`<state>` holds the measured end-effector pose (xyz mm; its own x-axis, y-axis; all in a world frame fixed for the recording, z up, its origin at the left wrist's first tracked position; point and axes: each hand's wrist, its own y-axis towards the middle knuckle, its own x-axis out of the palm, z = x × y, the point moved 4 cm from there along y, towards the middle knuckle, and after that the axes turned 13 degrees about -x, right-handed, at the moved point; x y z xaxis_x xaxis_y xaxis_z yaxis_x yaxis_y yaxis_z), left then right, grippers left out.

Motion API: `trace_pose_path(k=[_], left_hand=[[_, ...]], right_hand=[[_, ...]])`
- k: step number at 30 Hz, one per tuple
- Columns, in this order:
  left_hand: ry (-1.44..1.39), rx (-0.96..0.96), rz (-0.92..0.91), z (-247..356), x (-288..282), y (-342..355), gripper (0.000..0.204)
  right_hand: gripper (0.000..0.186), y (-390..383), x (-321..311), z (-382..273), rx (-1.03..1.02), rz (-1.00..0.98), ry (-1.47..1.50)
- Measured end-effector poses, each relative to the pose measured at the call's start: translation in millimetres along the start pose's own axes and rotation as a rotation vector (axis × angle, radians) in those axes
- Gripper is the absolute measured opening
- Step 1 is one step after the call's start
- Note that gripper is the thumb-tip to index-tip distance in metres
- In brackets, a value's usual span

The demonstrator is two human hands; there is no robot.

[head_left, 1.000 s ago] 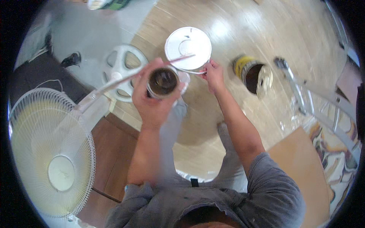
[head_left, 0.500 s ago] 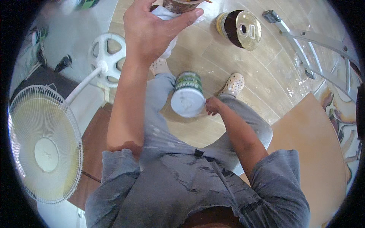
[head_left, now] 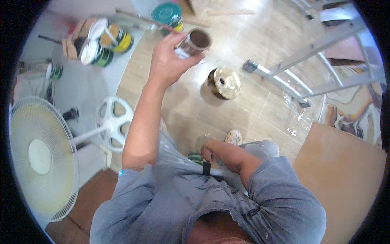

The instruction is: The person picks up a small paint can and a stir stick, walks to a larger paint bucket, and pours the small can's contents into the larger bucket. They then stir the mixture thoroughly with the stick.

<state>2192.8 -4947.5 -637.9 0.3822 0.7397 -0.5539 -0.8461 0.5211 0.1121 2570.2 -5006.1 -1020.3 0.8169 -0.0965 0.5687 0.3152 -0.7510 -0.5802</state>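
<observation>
My left hand (head_left: 170, 61) is raised in front of me, fingers wrapped round a brown-stained container (head_left: 195, 42) with a white cloth (head_left: 181, 53) against it; a thin stick shows behind the fingertips, whether held I cannot tell. Low between my legs, my right hand (head_left: 208, 149) is curled beside a green bucket (head_left: 194, 157), mostly hidden by my body; what its fingers grip is unclear. Ahead on the floor stands a dark can (head_left: 212, 86) with a pale gold lid (head_left: 230, 81).
An aluminium ladder (head_left: 300, 49) stands at right above a tan board (head_left: 337, 175). A white pedestal fan (head_left: 28, 175) is at left. Several paint buckets (head_left: 170, 12) sit at the back and back left, beside a wooden crate (head_left: 72, 44). A marbled sheet (head_left: 345, 105) lies at right.
The white-lidded bucket came down from in front of me to between my legs with my right hand. My left hand rose with the container. The view now takes in the back buckets.
</observation>
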Motion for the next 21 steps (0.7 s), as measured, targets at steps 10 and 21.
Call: trace_pose_path(k=[10, 21], left_hand=[[-0.107, -0.023, -0.181, 17.7, -9.8, -15.1, 0.05], [-0.196, -0.026, -0.427, 34.7, 5.0, -44.3, 0.054]], right_hand=[[0.049, -352.6, -18.1, -87.0, -0.593, 1.1, -0.109], [0.034, -417.2, -4.7, -151.2, -1.095, 1.584, 0.035]])
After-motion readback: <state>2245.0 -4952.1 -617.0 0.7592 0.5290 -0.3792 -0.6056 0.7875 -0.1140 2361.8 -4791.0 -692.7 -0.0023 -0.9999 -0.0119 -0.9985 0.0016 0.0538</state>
